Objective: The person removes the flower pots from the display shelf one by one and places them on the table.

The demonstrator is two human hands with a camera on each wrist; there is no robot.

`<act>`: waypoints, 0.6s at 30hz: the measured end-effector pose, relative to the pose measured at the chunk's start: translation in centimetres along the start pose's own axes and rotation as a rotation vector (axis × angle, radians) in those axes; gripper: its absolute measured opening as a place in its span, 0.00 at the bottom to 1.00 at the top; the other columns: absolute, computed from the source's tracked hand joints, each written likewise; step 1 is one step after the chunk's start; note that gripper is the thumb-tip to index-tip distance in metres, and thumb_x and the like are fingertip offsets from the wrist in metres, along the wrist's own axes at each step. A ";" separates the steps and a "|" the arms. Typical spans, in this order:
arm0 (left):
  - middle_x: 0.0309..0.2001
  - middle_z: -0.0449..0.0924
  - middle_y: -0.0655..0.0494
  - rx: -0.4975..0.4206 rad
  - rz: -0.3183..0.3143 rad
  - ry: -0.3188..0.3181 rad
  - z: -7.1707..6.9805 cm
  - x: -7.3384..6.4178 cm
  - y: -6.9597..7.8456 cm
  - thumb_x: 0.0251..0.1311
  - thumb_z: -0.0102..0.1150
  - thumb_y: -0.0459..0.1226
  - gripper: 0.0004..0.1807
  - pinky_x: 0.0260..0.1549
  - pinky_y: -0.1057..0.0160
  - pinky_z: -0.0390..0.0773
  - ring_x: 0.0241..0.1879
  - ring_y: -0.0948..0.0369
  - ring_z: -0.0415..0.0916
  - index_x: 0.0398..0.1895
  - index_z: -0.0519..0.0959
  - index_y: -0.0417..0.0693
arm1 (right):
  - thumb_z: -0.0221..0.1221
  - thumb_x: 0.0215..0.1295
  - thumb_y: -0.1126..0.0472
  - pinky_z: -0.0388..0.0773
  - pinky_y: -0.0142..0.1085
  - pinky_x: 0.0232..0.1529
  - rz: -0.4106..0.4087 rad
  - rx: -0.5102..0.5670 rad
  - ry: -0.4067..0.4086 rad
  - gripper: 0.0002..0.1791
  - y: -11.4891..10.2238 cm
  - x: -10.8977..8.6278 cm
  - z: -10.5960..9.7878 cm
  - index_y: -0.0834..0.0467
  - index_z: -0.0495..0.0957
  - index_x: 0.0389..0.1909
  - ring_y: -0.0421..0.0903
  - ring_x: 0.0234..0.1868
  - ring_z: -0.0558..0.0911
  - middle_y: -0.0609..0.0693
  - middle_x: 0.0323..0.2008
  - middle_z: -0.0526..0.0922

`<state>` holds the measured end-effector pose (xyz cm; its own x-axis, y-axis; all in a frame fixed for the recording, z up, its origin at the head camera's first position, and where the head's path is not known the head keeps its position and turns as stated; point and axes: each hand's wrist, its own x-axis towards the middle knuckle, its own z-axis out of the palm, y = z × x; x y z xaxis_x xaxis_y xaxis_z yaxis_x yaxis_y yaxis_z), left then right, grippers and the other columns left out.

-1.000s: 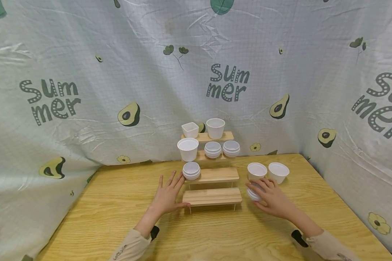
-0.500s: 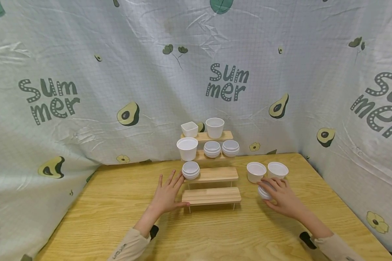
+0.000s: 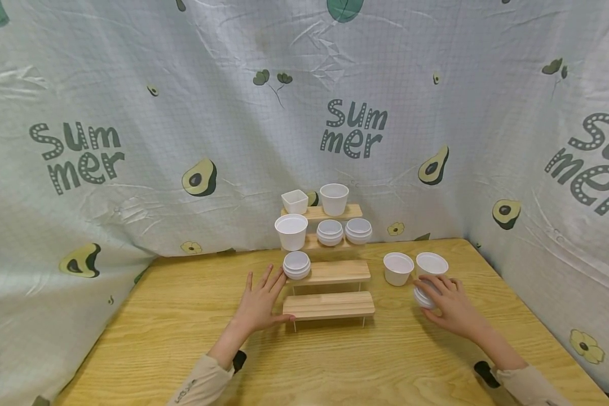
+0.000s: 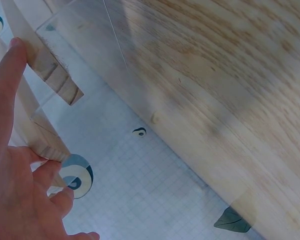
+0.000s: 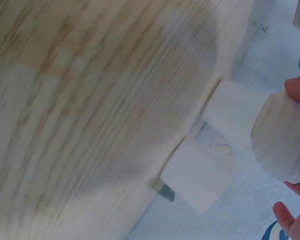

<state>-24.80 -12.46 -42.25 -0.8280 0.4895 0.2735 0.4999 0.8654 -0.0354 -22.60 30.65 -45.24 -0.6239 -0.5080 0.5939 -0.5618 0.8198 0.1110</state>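
My right hand point(image 3: 453, 309) grips a small white round pot with a ridged rim point(image 3: 423, 298), right of the wooden tiered stand point(image 3: 330, 305). In the right wrist view this pot point(image 5: 281, 137) appears lifted off the table, with the thumb on its side. Just behind it are two white cups, the left one point(image 3: 398, 269) and the right one point(image 3: 432, 263), partly hidden by my hand. My left hand point(image 3: 256, 307) touches the stand's left end with spread fingers, its thumb at the lowest step. By its fingertips, another ridged white pot point(image 3: 296, 265) sits on the second step.
The upper steps hold a tall white cup point(image 3: 291, 232), two ridged pots, the left one point(image 3: 330, 233) and the right one point(image 3: 358, 231), a square pot point(image 3: 295, 202) and a larger cup point(image 3: 334, 199). A patterned curtain point(image 3: 264, 135) hangs behind the wooden table point(image 3: 193, 304).
My right hand has moved to the right with the ridged pot, away from the stand, uncovering the left cup behind. My left hand has stayed at the stand.
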 end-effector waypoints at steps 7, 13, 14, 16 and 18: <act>0.69 0.52 0.54 -0.017 0.002 0.002 0.0 0.0 0.0 0.39 0.55 0.67 0.53 0.60 0.35 0.46 0.69 0.50 0.47 0.66 0.56 0.48 | 0.70 0.34 0.59 0.59 0.51 0.40 0.042 -0.022 0.002 0.36 1.1 -0.5 0.0 0.57 0.72 0.51 0.54 0.45 0.68 0.56 0.48 0.72; 0.69 0.51 0.54 -0.014 0.005 0.010 0.0 -0.1 0.0 0.39 0.55 0.67 0.53 0.60 0.35 0.46 0.69 0.50 0.47 0.67 0.56 0.48 | 0.70 0.33 0.59 0.59 0.53 0.38 0.075 -0.025 0.005 0.35 2.0 -1.0 0.1 0.57 0.72 0.50 0.54 0.44 0.68 0.56 0.46 0.72; 0.69 0.52 0.54 -0.017 0.006 0.011 0.0 0.0 0.0 0.38 0.55 0.67 0.53 0.60 0.35 0.47 0.69 0.50 0.47 0.66 0.56 0.48 | 0.70 0.32 0.59 0.59 0.53 0.38 0.081 -0.022 0.006 0.35 2.1 -1.1 0.1 0.57 0.72 0.50 0.54 0.44 0.68 0.56 0.46 0.72; 0.69 0.52 0.54 -0.019 0.005 0.014 0.1 -0.1 0.0 0.38 0.55 0.67 0.53 0.60 0.35 0.46 0.68 0.49 0.47 0.66 0.56 0.48 | 0.69 0.33 0.59 0.60 0.53 0.38 0.092 -0.024 0.009 0.35 2.4 -1.2 0.1 0.57 0.72 0.50 0.54 0.44 0.68 0.56 0.46 0.71; 0.69 0.52 0.54 -0.018 0.003 0.013 0.1 -0.1 0.0 0.38 0.55 0.67 0.53 0.60 0.35 0.46 0.68 0.50 0.47 0.67 0.56 0.48 | 0.69 0.33 0.59 0.60 0.53 0.38 0.104 -0.030 0.012 0.35 2.7 -1.3 0.0 0.57 0.71 0.50 0.54 0.44 0.68 0.56 0.46 0.72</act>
<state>-24.79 -12.49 -42.35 -0.8230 0.4910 0.2855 0.5073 0.8616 -0.0195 -23.32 33.53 -45.77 -0.6714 -0.4173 0.6125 -0.4783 0.8753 0.0720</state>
